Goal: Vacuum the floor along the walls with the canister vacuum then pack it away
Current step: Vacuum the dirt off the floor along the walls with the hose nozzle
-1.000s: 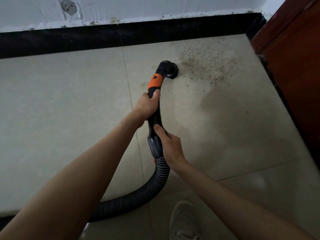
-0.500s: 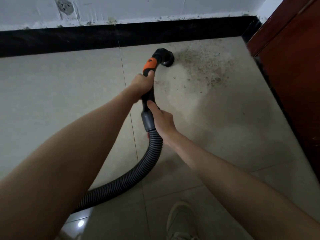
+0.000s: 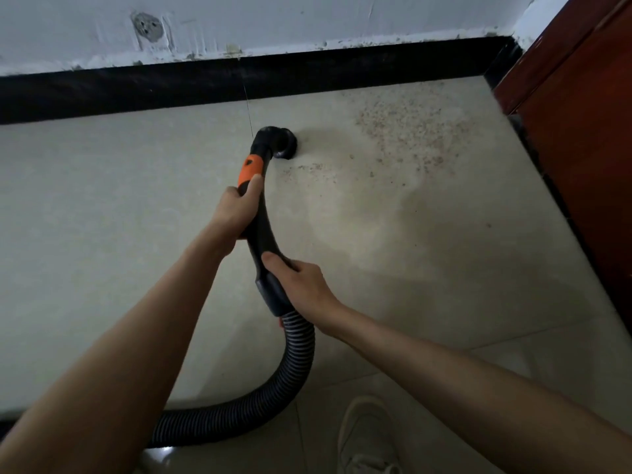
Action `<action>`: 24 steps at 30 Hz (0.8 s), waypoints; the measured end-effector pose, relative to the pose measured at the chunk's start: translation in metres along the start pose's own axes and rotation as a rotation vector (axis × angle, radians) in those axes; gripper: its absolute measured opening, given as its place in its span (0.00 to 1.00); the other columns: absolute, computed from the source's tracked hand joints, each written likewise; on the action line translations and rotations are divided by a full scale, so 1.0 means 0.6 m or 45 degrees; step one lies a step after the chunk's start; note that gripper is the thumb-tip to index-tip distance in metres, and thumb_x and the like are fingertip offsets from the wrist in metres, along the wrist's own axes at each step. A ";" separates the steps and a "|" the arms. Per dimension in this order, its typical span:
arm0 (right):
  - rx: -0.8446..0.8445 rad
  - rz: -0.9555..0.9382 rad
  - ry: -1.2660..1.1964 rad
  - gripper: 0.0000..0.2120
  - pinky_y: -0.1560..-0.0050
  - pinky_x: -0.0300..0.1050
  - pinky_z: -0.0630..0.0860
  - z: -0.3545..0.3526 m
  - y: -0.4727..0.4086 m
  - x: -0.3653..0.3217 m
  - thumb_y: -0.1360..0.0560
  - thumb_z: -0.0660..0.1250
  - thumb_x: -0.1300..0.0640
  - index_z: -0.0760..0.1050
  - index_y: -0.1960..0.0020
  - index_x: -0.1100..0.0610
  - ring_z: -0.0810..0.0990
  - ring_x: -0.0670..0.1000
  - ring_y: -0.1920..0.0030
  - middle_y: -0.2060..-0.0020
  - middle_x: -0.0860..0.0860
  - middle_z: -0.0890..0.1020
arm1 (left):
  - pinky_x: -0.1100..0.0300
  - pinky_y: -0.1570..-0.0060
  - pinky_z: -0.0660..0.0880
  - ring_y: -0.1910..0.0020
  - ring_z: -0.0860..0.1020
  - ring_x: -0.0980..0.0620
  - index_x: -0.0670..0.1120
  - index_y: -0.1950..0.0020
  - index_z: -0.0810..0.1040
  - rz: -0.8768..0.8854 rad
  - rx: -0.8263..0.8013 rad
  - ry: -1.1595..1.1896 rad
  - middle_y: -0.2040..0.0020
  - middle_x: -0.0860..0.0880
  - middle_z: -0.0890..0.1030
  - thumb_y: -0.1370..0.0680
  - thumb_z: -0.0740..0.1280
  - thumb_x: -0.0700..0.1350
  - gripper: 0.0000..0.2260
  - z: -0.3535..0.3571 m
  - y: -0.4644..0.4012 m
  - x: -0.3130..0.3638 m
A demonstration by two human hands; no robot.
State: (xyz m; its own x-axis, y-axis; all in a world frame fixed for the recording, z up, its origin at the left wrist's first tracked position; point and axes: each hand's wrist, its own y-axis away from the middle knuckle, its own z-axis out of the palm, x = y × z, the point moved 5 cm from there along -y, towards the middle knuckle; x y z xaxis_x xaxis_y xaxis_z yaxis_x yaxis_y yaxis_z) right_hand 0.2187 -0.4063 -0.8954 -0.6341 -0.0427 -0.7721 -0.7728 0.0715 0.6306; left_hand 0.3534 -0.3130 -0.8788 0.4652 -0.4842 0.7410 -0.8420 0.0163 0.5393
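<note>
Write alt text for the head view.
Both hands grip a black vacuum wand, left hand below its orange band, right hand by the ribbed hose. Its nozzle rests on beige floor tile, left of scattered crumbs near the black baseboard.

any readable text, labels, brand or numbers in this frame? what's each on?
None readable.
Orange collar on the vacuum handle: one small dark mark, a shape, not letters.
Hose, nozzle, shoe, baseboard, red door: no print visible.
Both the left hand and right hand cover parts of the handle.
</note>
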 end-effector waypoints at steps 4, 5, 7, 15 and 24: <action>-0.105 0.030 -0.048 0.17 0.64 0.49 0.79 0.014 0.026 0.013 0.25 0.67 0.42 0.77 0.60 0.55 0.80 0.54 0.68 0.64 0.53 0.81 | 0.55 0.59 0.74 0.56 0.76 0.47 0.38 0.39 0.69 0.007 0.055 -0.069 0.51 0.42 0.76 0.19 0.51 0.59 0.25 -0.008 0.023 -0.031; -0.119 0.026 -0.034 0.17 0.64 0.50 0.80 0.015 0.030 0.014 0.25 0.67 0.42 0.77 0.61 0.55 0.80 0.54 0.68 0.64 0.53 0.81 | 0.52 0.54 0.76 0.54 0.76 0.45 0.37 0.38 0.69 -0.006 0.049 -0.038 0.49 0.41 0.76 0.19 0.51 0.59 0.26 -0.008 0.027 -0.036; -0.134 0.030 0.003 0.17 0.56 0.56 0.80 0.018 0.037 0.020 0.26 0.67 0.41 0.77 0.61 0.55 0.80 0.56 0.64 0.63 0.54 0.81 | 0.50 0.51 0.76 0.53 0.77 0.44 0.37 0.38 0.70 -0.027 0.042 0.016 0.50 0.40 0.77 0.19 0.51 0.58 0.26 -0.008 0.035 -0.047; -0.316 0.126 0.026 0.19 0.62 0.43 0.78 0.013 0.065 0.052 0.24 0.65 0.39 0.78 0.61 0.55 0.81 0.47 0.71 0.67 0.50 0.82 | 0.56 0.58 0.67 0.57 0.73 0.49 0.38 0.37 0.69 0.004 0.088 -0.129 0.52 0.45 0.74 0.18 0.50 0.57 0.24 0.011 0.068 -0.072; -0.148 0.092 -0.154 0.17 0.43 0.63 0.75 -0.004 0.063 0.053 0.20 0.61 0.43 0.74 0.55 0.58 0.79 0.61 0.53 0.54 0.62 0.80 | 0.56 0.64 0.67 0.61 0.73 0.50 0.38 0.37 0.68 0.079 -0.079 -0.213 0.53 0.44 0.75 0.19 0.50 0.58 0.25 0.065 0.065 -0.033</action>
State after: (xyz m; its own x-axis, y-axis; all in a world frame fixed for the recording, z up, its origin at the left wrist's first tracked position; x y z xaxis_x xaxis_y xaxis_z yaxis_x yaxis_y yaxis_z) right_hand 0.1691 -0.4076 -0.8961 -0.6852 0.0791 -0.7240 -0.7280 -0.0455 0.6841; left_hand 0.3010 -0.3370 -0.8880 0.3566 -0.6192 0.6996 -0.8468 0.1021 0.5220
